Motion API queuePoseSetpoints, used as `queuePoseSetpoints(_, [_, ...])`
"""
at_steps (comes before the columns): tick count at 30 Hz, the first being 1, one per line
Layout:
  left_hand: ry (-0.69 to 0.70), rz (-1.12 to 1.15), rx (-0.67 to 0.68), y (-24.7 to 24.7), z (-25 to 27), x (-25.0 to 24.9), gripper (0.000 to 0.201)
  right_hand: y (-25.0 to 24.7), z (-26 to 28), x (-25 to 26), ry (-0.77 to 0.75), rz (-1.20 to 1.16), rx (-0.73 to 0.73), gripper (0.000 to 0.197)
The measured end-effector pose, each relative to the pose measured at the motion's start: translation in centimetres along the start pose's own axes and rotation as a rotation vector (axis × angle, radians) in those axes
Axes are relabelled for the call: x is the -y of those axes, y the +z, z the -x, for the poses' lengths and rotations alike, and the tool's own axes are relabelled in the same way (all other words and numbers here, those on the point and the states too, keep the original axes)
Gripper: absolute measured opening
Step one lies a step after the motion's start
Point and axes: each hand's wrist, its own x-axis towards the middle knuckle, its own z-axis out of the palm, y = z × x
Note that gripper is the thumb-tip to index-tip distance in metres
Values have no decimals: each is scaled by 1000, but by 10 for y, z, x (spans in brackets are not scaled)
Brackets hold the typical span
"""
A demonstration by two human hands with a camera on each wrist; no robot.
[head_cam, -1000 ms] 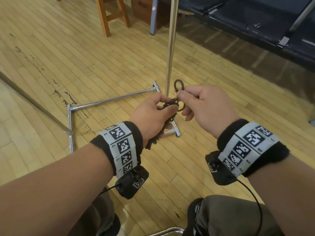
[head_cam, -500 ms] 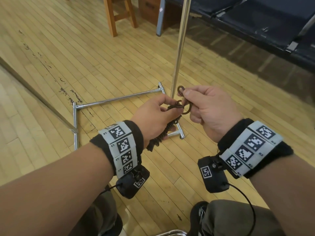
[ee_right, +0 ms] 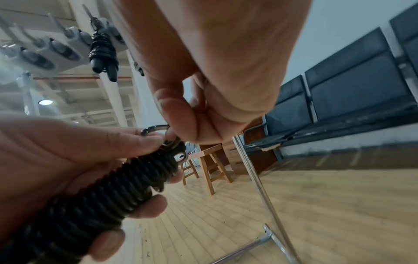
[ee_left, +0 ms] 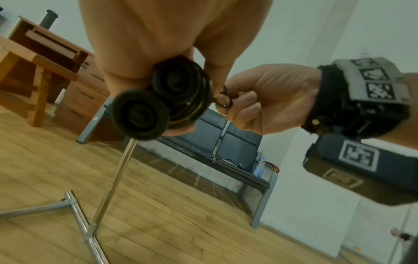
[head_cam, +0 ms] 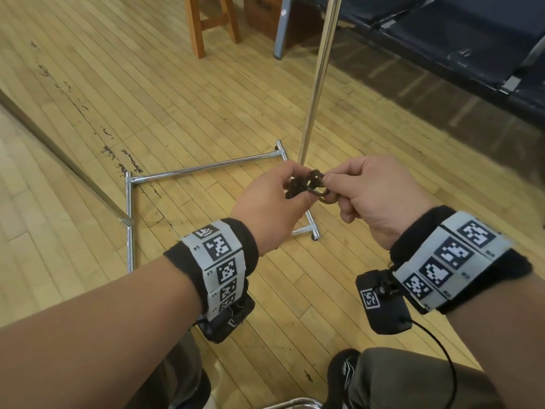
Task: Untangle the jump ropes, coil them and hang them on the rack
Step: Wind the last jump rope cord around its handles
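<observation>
In the head view, the left hand (head_cam: 272, 206) gripped a dark coiled rope (head_cam: 296, 187) in front of the rack pole (head_cam: 317, 78). The right hand (head_cam: 374, 199) pinched a small loop (head_cam: 320, 191) at the rope's top end between thumb and forefinger, touching the left fingertips. Both hands were just on the near side of the pole and above the rack base (head_cam: 206, 169).

In the left wrist view, the two round handle ends (ee_left: 140, 114) pointed at the camera, side by side, with rope wound around them. The right hand (ee_left: 269, 100) held the loop (ee_left: 224, 101) just beside this bundle.

In the right wrist view, the left fingers (ee_right: 144, 209) were curled round the tightly wound rope (ee_right: 108, 192), and the right fingers (ee_right: 181, 114) pinched the loop at its top. High beside the pole, another dark bundle (ee_right: 103, 51) already hung on a hook of the rack.

I judge that one rope was done and this one was untangled and coiled. What remained was to finish the loop and hang it. I cannot tell if more ropes waited.
</observation>
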Motion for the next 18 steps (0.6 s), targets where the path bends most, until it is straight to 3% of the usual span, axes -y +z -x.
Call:
queuePoseSetpoints(4, [89,-75,-14,0,0,0,18,4,1,0,87,-182,-4,4])
queuePoseSetpoints(11, [161,-160,8,-6,-3,-3,28,4,4,3,118,-329,21,17])
queuePoseSetpoints(18, [98,-21,92,-14,4,-2,40,-1,3,6,113,-360,153,20])
